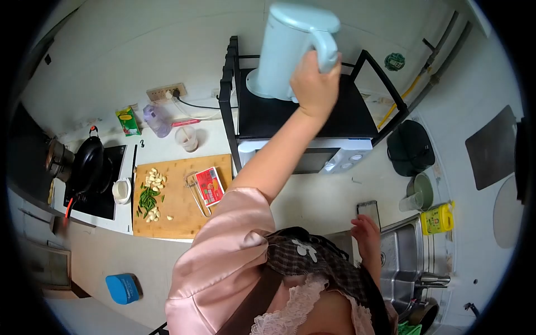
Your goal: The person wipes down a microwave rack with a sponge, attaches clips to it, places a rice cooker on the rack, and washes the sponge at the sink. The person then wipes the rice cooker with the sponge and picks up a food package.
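A light blue kettle (287, 47) stands tilted or raised at the top of the black rack shelf (346, 114), with its round base (255, 84) beneath at its left. My left hand (317, 84) is wrapped round the kettle's handle, the arm stretched up across the microwave. Whether the kettle touches its base cannot be made out. Low on the right, my right hand (365, 231) hangs near the sink's left edge with its fingers slightly curled and apart, holding nothing.
A cutting board (178, 215) carries garlic, green peppers and a red package (209, 186). Left of it are a stove (114, 178) and black pan (89, 159). The microwave (324, 159) sits under the shelf. At right are the sink (405, 254) and a yellow bottle (437, 219).
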{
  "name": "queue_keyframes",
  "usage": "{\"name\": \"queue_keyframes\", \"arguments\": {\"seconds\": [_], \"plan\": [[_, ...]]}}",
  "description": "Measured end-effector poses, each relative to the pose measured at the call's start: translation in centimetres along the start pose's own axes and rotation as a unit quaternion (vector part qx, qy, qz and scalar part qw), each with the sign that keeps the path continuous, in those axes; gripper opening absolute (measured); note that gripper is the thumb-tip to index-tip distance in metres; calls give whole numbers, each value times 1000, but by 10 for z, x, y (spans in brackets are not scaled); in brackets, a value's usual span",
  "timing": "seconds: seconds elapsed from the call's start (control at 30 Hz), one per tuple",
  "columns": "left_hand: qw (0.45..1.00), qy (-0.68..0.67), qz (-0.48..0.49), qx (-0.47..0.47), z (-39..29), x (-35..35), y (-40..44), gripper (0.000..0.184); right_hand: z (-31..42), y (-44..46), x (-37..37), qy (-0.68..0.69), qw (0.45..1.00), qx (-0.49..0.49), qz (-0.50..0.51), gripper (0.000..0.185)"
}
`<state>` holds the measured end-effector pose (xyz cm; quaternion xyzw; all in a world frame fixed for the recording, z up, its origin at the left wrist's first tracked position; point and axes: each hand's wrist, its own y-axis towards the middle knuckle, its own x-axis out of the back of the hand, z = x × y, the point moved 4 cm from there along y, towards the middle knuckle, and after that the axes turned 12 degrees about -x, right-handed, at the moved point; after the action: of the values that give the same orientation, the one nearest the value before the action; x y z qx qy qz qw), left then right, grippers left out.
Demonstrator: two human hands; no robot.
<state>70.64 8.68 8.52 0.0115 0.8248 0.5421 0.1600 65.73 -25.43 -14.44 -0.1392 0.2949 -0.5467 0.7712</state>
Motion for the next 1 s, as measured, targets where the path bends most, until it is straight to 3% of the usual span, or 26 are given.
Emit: {"name": "queue_keyframes", "arguments": {"seconds": [0.2,0.43,0.77,0.87,0.93,1.0], "plan": [[997,71,2,-5,62,-12,-4,28,-20,-3,35,35,995,-15,-87,28],[993,115,13,13,93,-22,-10,32,-20,7,24,27,996,-21,-88,29],[977,185,54,92,98,-29,-3,37,-24,20,2,-1,996,-44,-78,29],[978,172,60,96,92,-24,-3,40,-23,26,-3,-8,997,-44,-58,27],[978,102,125,129,92,-23,-4,39,-18,32,-13,-14,998,-43,-37,26],[987,101,94,87,84,-11,-9,41,-2,42,-30,-129,991,-10,-42,25]]}}
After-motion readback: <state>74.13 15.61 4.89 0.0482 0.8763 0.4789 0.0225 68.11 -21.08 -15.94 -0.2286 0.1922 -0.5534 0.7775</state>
